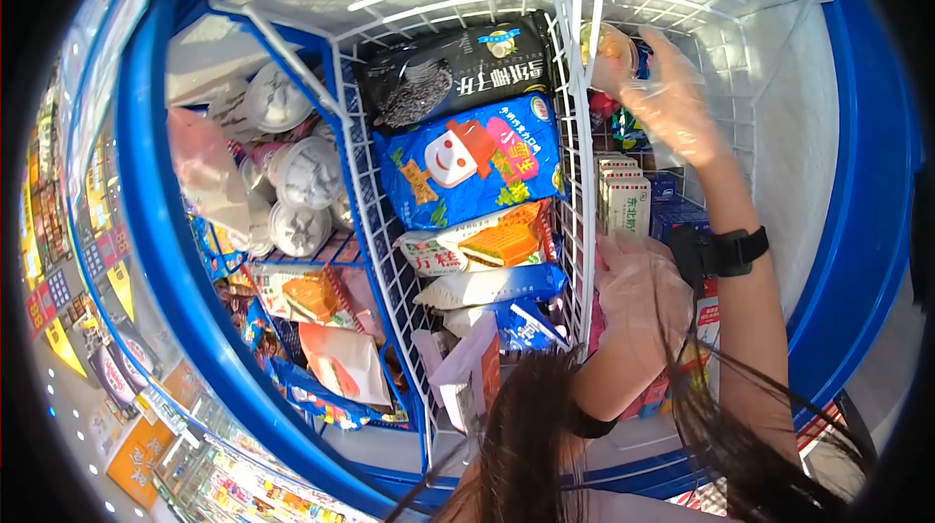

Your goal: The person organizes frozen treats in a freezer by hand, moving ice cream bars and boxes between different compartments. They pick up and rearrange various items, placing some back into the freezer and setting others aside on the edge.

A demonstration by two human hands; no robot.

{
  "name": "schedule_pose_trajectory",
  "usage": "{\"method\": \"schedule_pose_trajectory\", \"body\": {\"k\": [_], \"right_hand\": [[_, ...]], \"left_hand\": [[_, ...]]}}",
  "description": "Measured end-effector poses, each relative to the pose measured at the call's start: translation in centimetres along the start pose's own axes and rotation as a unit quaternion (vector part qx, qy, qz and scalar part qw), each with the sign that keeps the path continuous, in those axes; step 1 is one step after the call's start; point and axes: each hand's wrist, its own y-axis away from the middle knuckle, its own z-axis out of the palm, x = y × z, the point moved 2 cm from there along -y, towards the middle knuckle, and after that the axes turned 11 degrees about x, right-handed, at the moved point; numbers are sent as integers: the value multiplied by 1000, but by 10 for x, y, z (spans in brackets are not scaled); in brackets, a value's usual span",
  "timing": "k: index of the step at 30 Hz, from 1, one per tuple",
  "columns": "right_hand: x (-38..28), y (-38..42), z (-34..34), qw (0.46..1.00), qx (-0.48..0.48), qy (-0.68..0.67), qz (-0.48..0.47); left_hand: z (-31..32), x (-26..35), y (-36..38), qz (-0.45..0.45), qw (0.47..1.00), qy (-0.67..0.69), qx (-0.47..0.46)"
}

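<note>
In the right-hand wire basket, my right hand (pixel 674 109), in a clear plastic glove, has its fingers and thumb at the side of a round tub (pixel 606 54). Dark, colourful packets (pixel 623 124) lie just below that hand. Nearer to me, my left hand (pixel 638 304), also gloved, reaches down over the front of the same basket, its fingers blurred. White cartons with green print (pixel 623 197) stand right beyond it, beside dark blue boxes (pixel 677 211). A black strap (pixel 735 252) circles my right wrist.
A white wire divider (pixel 582 182) separates this basket from the middle one, which holds a black bag (pixel 458 70), a blue bag (pixel 472 158) and several packets. Lidded white cups (pixel 310 172) fill the left section. The freezer's blue rim (pixel 146 182) surrounds everything; strands of hair hang in front.
</note>
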Motion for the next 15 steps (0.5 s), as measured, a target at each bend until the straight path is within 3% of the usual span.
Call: {"method": "schedule_pose_trajectory", "body": {"k": [2, 3, 4, 5, 6, 8, 10, 12, 13, 15], "right_hand": [[-17, -2, -23, 999, -18, -1, 45], [-30, -6, -37, 994, -27, -3, 102], [-42, -5, -47, 987, -37, -5, 157], [-53, 0, -56, 992, 13, 6, 125], [-61, 5, -66, 993, 16, 3, 120], [-73, 14, -79, 976, -152, -3, 159], [-62, 48, -74, 969, -214, -87, 87], [-48, 81, -59, 929, -357, -16, -93], [-48, 90, -61, 930, -354, -15, -98], [-56, 108, -70, 906, -394, -82, -131]], "left_hand": [[-45, -8, 2, -103, 983, 141, 49], [-60, -9, 2, -106, 983, 138, 57], [-70, -11, 2, -128, 980, 154, -21], [-76, -10, 5, -150, 969, 169, -100], [-79, -9, 7, -152, 969, 168, -95], [-73, -6, 15, -136, 959, 141, -206], [-71, -4, 27, -118, 980, 84, -135], [-70, -4, 34, -112, 967, 99, -206], [-62, -2, 41, -113, 968, 99, -201], [-53, 5, 56, -42, 988, -39, -142]]}}
